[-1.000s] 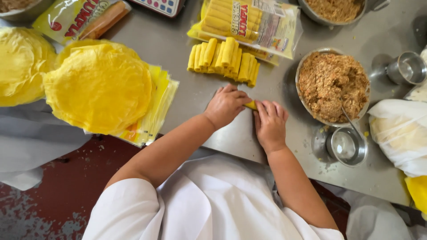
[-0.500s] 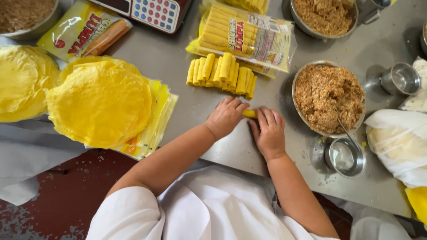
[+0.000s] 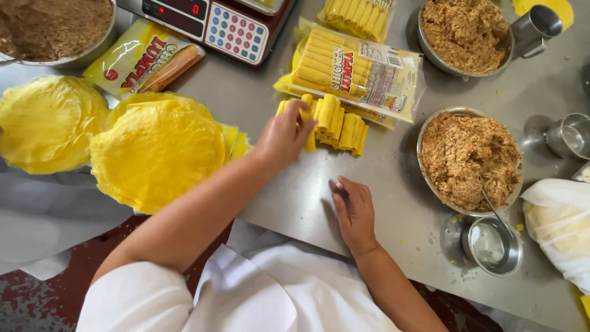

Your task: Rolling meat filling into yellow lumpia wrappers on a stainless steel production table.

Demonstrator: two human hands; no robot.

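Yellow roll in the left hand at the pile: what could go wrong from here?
The left hand sets a yellow roll on the loose pile of rolls; it could slide off or knock others askew. The forearm crosses near the stack of yellow wrappers and might drag its edge.

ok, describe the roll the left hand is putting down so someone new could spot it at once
Start at the weighing scale at the top edge, then drop to the sealed clear pack of yellow rolls to its right. Just below that pack lies a loose pile of yellow rolls on the steel table. The one meant is the roll at the pile's left end, the only one pinched in the left hand.
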